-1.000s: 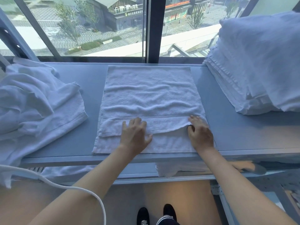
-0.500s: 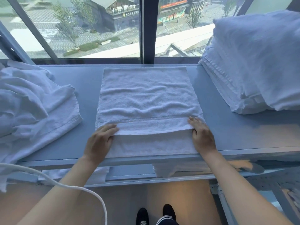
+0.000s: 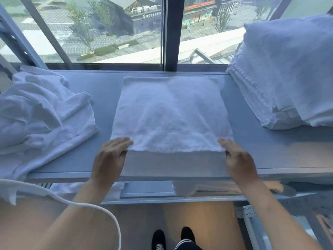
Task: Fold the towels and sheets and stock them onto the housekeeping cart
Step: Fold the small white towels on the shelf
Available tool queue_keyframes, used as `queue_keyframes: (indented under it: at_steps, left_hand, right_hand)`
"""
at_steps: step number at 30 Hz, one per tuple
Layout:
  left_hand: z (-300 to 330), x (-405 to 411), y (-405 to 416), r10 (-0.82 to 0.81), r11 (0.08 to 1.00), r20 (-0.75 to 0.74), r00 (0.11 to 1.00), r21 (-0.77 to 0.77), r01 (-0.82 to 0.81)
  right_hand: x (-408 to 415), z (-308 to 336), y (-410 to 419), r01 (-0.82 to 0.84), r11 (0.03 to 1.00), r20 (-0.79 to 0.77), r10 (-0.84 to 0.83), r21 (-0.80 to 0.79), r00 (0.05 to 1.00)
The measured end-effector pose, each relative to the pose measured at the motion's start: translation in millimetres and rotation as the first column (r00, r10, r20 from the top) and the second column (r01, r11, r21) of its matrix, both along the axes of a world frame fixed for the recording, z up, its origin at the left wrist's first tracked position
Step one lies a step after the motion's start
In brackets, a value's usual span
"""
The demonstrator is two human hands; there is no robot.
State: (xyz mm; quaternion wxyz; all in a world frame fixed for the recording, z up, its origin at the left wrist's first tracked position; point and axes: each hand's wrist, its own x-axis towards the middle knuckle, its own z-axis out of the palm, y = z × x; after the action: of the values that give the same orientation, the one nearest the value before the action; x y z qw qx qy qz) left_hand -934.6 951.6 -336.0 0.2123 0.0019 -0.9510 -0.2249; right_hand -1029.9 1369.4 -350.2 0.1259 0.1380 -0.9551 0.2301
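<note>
A white towel point(image 3: 171, 114) lies flat in the middle of the grey-blue cart top point(image 3: 266, 148), folded over on itself. My left hand point(image 3: 110, 156) pinches the near left corner of the towel's upper layer. My right hand point(image 3: 237, 159) pinches the near right corner. Both corners are lifted slightly off the lower layer, which shows as a band near the front edge. The towel is blurred by motion.
A heap of crumpled white linen point(image 3: 39, 116) sits on the left of the cart top. A tall stack of folded white towels point(image 3: 281, 78) stands at the right. More white cloth point(image 3: 182, 188) lies on the lower shelf. A white cable point(image 3: 72, 201) crosses bottom left. Window behind.
My left hand slid from the towel's middle out to its near left corner. Both hands have closed on the corners of the upper layer and are raising its edge.
</note>
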Motion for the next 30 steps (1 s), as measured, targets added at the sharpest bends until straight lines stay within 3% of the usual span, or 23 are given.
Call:
queue_keyframes:
  at_steps: [2,5,12,17,21,25,28,30]
  left_hand:
    - [-28,30,12,-0.019,0.999,0.093,0.995,0.036,0.016]
    - [-51,43,15,-0.028,0.998,0.099,0.995,0.057,0.022]
    - [-28,-14,8,-0.015,0.998,0.186,0.982,0.058,0.004]
    - [-27,-5,1,0.021,0.999,0.084,0.996,0.039,-0.025]
    - [-34,14,10,-0.053,0.999,0.223,0.973,0.02,0.05]
    - [-27,10,13,0.041,0.999,0.317,0.948,-0.001,-0.043]
    - [-19,-19,33,-0.033,0.998,0.24,0.97,-0.038,0.043]
    - [-17,-54,53,-0.113,0.986,0.316,0.942,-0.084,0.147]
  right_hand:
    - [33,-25,1,-0.038,0.999,0.041,0.038,0.023,0.998]
    - [35,-43,6,-0.037,0.999,-0.003,0.037,0.004,0.999]
    - [-24,-20,0,-0.002,1.0,0.087,0.0,0.021,0.996]
    - [-20,-17,18,0.056,0.996,-0.105,-0.048,0.074,0.993]
    - [11,-26,19,0.018,0.989,0.036,-0.023,0.149,0.999]
    - [21,-22,5,0.135,0.965,-0.02,-0.134,0.225,0.991]
    - [11,-12,-41,-0.008,0.986,0.062,-0.002,0.166,0.998]
    - [-9,-8,-85,-0.176,0.972,0.207,0.142,0.153,0.968]
